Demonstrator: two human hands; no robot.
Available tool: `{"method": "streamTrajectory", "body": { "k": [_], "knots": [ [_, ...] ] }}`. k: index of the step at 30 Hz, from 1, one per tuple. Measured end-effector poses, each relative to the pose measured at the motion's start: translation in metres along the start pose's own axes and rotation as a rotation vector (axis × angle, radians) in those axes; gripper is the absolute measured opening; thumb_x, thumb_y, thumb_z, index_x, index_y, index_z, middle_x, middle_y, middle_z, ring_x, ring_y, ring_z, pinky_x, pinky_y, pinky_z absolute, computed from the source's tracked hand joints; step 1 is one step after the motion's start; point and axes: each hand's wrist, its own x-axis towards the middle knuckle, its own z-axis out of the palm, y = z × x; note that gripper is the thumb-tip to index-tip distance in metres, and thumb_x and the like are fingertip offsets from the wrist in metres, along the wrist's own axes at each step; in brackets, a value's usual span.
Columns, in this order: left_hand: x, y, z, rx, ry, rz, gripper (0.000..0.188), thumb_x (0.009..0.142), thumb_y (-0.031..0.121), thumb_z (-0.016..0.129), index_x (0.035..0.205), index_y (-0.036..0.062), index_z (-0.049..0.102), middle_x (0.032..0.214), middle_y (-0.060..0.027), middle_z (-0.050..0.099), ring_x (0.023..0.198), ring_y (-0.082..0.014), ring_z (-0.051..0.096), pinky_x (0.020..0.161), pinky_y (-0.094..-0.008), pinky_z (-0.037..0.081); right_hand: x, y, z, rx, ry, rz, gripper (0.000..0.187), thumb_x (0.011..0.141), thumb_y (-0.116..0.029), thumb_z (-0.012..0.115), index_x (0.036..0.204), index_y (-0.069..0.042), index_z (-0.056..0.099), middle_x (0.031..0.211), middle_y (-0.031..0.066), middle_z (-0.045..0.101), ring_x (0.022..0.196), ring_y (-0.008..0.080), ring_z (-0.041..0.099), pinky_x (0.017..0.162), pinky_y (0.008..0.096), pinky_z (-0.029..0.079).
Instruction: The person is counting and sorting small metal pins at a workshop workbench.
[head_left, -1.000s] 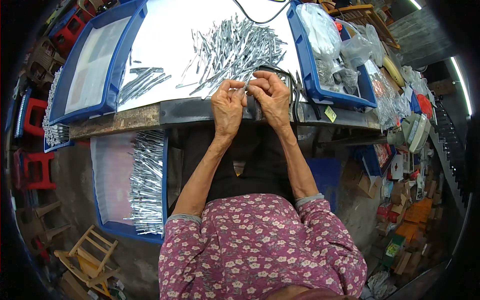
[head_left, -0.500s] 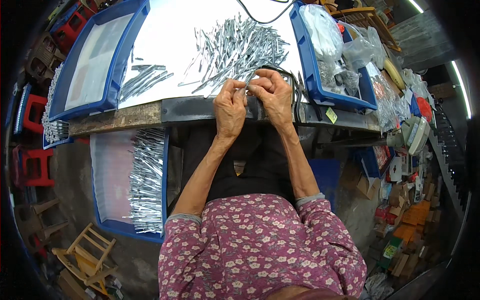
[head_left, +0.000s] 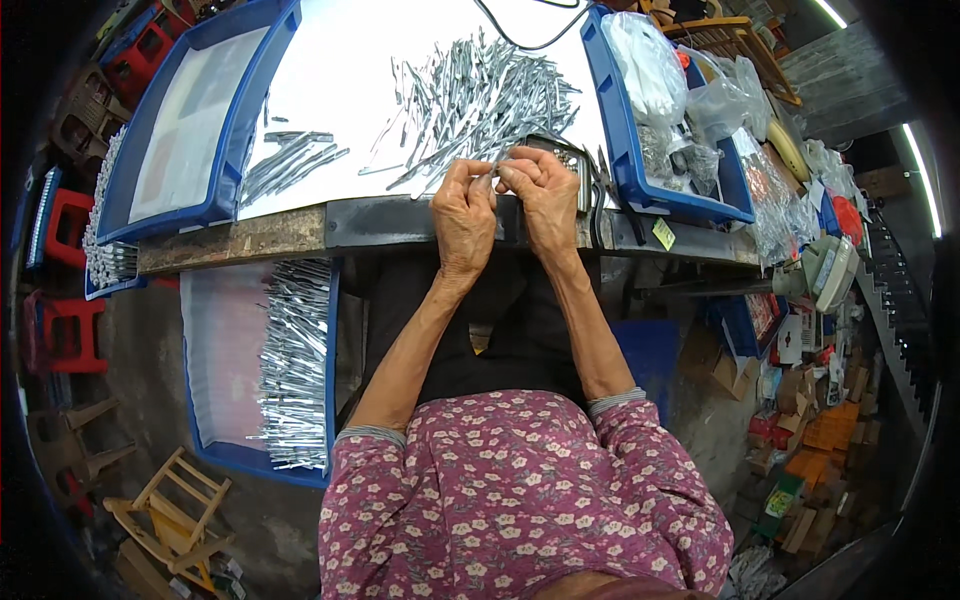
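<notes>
My left hand (head_left: 464,222) and my right hand (head_left: 545,208) meet over the table's front edge, thumbs and fingertips pinched close together. A small piece seems to be between them, but the fingers cover most of it and I cannot make out its kind. Just beyond my hands spreads a loose pile of thin silvery metal strips (head_left: 490,95) on the white tabletop (head_left: 345,70). A smaller bunch of similar strips (head_left: 292,168) lies farther left. Beside my right hand is a small metal-rimmed container (head_left: 583,182), partly hidden by that hand.
A blue tray (head_left: 232,130) with a pale lining stands at left. At right, another blue bin (head_left: 612,125) holds plastic bags. Dark-handled tools (head_left: 628,212) lie between it and my right hand. Below the table, a blue tray (head_left: 332,400) carries many metal strips (head_left: 293,365).
Both hands stay pinched together and have shifted only slightly. My right hand has moved a little left, and more of the small metal-rimmed container shows beside it.
</notes>
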Motion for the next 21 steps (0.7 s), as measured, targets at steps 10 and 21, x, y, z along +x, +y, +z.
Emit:
{"method": "streamTrajectory", "body": {
  "k": [10,21],
  "knots": [
    [0.004,-0.002,0.002,-0.051,-0.007,-0.061,0.005,0.085,-0.002,0.048,0.086,-0.0031,0.053,0.060,0.0008,0.047,0.053,-0.0043,0.042,0.052,-0.0182,0.040,0.002,0.004,0.000,0.035,0.001,-0.008,0.023,0.080,-0.005,0.060,0.096,0.010,0.053,0.077,0.0076,0.061,0.064,0.0090,0.055,0.060,0.0189,0.045],
    [0.004,-0.001,0.006,-0.016,0.018,0.005,0.004,0.085,-0.001,0.049,0.084,-0.0021,0.053,0.062,0.0007,0.049,0.055,-0.0044,0.043,0.051,-0.0187,0.039,0.002,0.007,0.001,0.099,0.004,-0.032,0.022,0.081,-0.005,0.059,0.097,0.009,0.052,0.080,0.0076,0.061,0.066,0.0081,0.055,0.060,0.0183,0.045]
  ]
}}
